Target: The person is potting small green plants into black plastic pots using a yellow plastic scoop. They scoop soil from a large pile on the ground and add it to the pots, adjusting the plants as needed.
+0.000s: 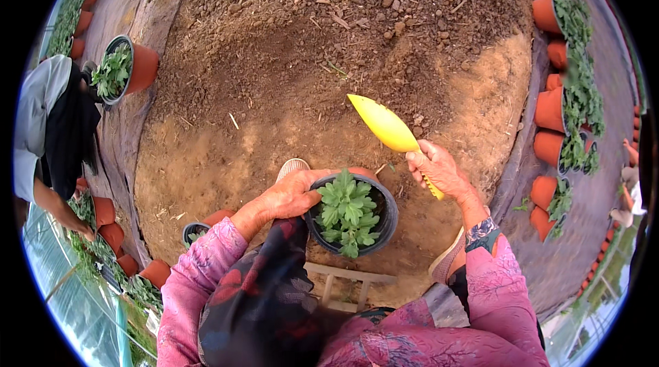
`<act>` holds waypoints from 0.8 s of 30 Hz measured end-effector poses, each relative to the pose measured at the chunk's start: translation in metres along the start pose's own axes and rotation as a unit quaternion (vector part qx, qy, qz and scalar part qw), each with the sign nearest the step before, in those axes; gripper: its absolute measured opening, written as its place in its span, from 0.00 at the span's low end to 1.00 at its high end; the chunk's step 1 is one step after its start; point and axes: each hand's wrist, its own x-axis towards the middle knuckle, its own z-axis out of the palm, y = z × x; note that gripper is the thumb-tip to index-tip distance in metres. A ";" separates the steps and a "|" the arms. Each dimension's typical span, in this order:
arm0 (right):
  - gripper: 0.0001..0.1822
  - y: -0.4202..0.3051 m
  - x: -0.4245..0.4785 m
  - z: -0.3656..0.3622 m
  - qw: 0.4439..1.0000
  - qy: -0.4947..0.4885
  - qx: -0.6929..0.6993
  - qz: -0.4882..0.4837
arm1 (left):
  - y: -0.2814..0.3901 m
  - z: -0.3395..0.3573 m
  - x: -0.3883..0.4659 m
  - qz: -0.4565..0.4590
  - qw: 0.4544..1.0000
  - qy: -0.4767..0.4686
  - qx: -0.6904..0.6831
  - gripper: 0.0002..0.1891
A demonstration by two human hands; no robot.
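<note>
My left hand (293,194) grips the left rim of a round plastic plant pot (389,218), which has a dark rim and a reddish outer wall. A leafy green plant (349,212) grows in it, over dark soil. To the right of the pot, my right hand (436,169) is closed around the ridged handle of a yellow plastic hand trowel (383,122). The trowel's pointed blade is raised towards the upper left, above the ground, apart from the pot.
A loose soil heap (329,22) spreads ahead. A potted plant (141,68) stands at the left; another pot (219,217) is beside my left forearm. Rows of potted plants (550,110) line the right. A person (49,125) bends over pots at the left; another person (630,187) is at the far right.
</note>
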 end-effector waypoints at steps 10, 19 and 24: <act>0.23 -0.056 0.106 0.000 0.998 -0.030 -0.045 -0.020 | -0.007 -0.013 -0.004 0.005 0.999 -0.041 0.026 0.29; 0.22 -0.039 0.053 -0.028 0.998 0.054 0.014 -0.032 | -0.009 -0.045 0.008 0.011 0.993 0.114 -0.007 0.26; 0.23 0.021 -0.033 -0.040 0.955 0.149 -0.245 -0.070 | 0.006 -0.061 0.010 0.010 0.976 0.199 -0.092 0.24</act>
